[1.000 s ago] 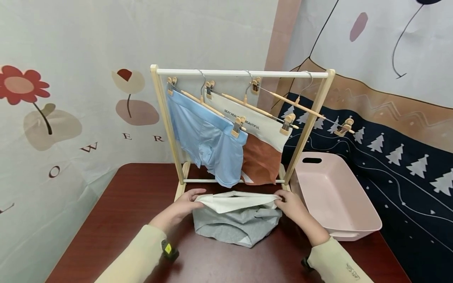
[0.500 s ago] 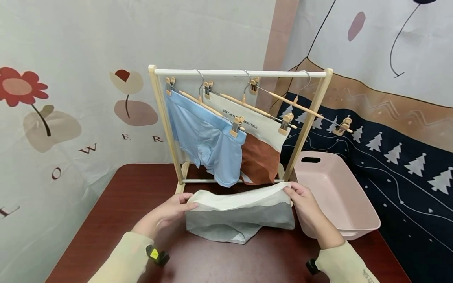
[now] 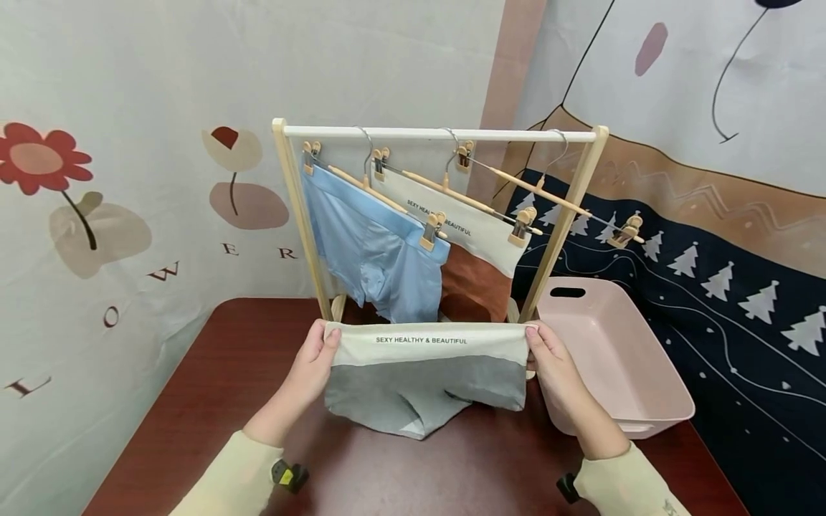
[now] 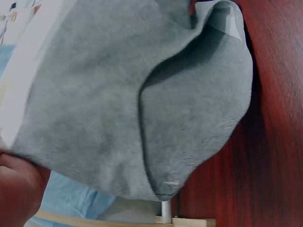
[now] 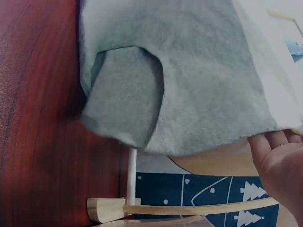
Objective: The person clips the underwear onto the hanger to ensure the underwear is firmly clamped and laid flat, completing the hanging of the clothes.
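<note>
Grey underpants with a wide white waistband hang spread between my two hands in the head view, the printed lettering on the band facing me. My left hand pinches the left end of the waistband, thumb in front. At the other end, my right hand pinches the band's right corner. Both wrist views show the grey cloth and its leg openings hanging down near the table. Behind the underpants, light blue boxers and white-and-brown underpants hang from clip hangers.
A wooden rack stands at the back of the dark red table. On its right side hangs a bare clip hanger. To the right of the rack sits a pink basket.
Both hands have spread apart and risen, stretching the waistband out straight. The underpants have lifted and turned, so the band's lettering now shows.
</note>
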A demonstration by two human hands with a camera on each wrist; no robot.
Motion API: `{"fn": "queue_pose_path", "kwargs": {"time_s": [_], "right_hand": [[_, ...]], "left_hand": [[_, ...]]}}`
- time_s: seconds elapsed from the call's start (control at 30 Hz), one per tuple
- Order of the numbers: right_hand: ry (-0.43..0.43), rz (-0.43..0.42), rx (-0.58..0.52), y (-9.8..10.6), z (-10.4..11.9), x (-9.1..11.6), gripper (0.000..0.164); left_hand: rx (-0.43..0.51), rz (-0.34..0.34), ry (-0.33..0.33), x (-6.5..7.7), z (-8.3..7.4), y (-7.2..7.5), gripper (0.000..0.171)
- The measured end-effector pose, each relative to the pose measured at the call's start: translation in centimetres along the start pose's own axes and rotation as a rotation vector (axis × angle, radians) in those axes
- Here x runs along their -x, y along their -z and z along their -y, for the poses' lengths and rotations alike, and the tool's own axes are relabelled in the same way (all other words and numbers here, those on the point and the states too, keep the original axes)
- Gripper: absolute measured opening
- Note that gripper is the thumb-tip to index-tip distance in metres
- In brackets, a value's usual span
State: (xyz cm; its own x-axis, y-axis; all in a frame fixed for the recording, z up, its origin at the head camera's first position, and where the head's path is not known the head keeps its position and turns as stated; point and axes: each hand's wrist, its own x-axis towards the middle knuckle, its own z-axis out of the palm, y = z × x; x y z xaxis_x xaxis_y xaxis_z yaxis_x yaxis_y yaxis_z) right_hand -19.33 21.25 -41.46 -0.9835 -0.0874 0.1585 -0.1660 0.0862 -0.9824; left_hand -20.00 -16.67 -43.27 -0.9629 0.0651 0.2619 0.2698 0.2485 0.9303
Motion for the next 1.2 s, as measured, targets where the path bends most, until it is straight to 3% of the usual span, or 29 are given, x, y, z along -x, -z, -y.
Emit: {"fn": "queue_pose_path", "kwargs": {"time_s": [0.13,0.23,0.37,0.47,0.57,0.63,0.7,0.8,0.9,1.2], "right_hand": [[-0.03,-0.004,0.035,-0.3,0.3,0.2,0.037],[-0.07,-0.015,0.062,-0.2,0.8,0.4,0.041],[-0.205,0.006,0.022,-0.1,1.7,1.0,0.045],[-0.335,0.057,-0.064,-0.2,1.9,1.4,0.047],[-0.409,0.077,-0.081,-0.5,1.5,1.5,0.049],[-0.413,0.065,-0.031,-0.6,0.7,1.4,0.051],[-0.405,0.046,0.067,-0.8,-0.5,1.1,0.053],[-0.388,0.035,0.22,-1.1,-2.5,0.3,0.053],[-0.367,0.037,0.363,-1.5,-4.5,-0.7,0.054],[-0.215,0.03,0.765,-3.1,-8.1,-4.0,0.042]], "left_hand": [[-0.085,-0.035,-0.004,0.2,-1.1,-0.3,0.012],[-0.031,-0.025,0.026,0.4,-2.3,-0.1,0.012],[0.09,0.02,0.092,0.8,-3.2,0.5,0.016],[0.175,0.05,0.177,1.0,-3.1,0.8,0.021],[0.172,0.049,0.253,1.0,-2.6,0.7,0.026],[0.082,0.056,0.274,0.9,-1.9,0.5,0.028],[-0.071,0.064,0.281,0.7,-0.9,0.3,0.028],[-0.325,0.081,0.267,0.1,0.8,-0.1,0.024],[-0.495,0.091,0.246,-0.6,2.3,-0.6,0.018],[-0.691,0.069,0.276,-3.1,5.6,-2.8,0.019]]}}
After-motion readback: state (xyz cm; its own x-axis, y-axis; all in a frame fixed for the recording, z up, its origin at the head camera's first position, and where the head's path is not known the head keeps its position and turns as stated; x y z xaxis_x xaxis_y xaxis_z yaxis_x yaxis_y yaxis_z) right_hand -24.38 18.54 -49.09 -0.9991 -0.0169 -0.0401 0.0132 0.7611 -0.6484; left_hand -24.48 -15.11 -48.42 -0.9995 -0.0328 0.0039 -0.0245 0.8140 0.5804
